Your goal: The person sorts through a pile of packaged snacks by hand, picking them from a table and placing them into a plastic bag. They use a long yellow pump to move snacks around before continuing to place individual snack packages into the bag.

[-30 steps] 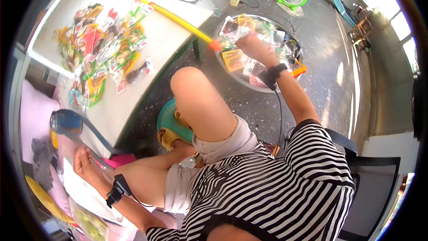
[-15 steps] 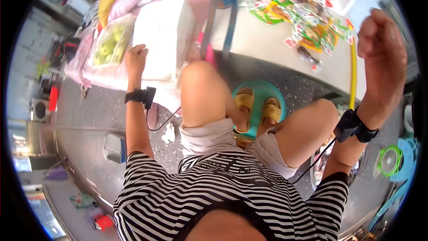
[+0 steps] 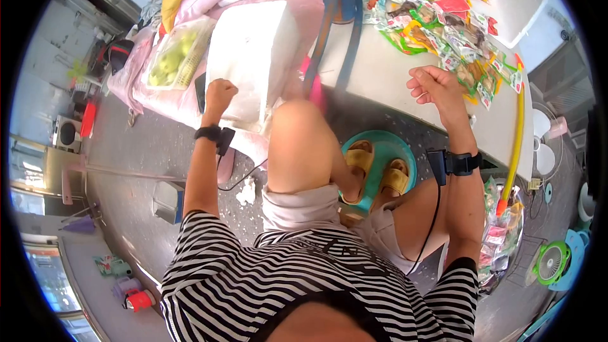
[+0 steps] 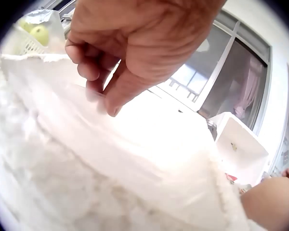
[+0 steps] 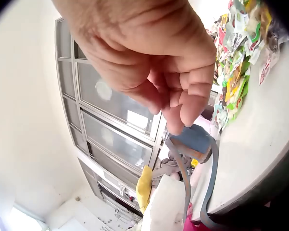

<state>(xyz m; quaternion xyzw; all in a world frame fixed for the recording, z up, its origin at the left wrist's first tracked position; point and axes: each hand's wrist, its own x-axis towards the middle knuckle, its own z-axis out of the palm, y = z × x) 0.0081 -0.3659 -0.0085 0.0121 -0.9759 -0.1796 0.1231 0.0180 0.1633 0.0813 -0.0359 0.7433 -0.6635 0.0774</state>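
Observation:
My left hand (image 3: 220, 96) is over the near left edge of a white plastic-covered block (image 3: 247, 50) on the pink cloth. In the left wrist view its thumb and fingers come together right at the white plastic (image 4: 149, 130); I cannot tell whether they pinch anything. My right hand (image 3: 440, 92) hovers by the table's near edge, beside a heap of small snack packets (image 3: 443, 31). Its fingers hang loosely curled with nothing between them. A blue flask (image 3: 339, 0) with a long strap stands between the two hands.
An open white foam box (image 3: 506, 6) lies behind the packets. A yellow stick (image 3: 516, 139) lies along the table's right end, above a basin of packets (image 3: 500, 234). Green fruit (image 3: 172, 57) sits in a basket at left. My feet are at a teal stool (image 3: 373, 171).
The head view has swung left. My right hand has left the basin of packets, come up past the table's end and moved in over the tabletop. The left hand stays by the white block.

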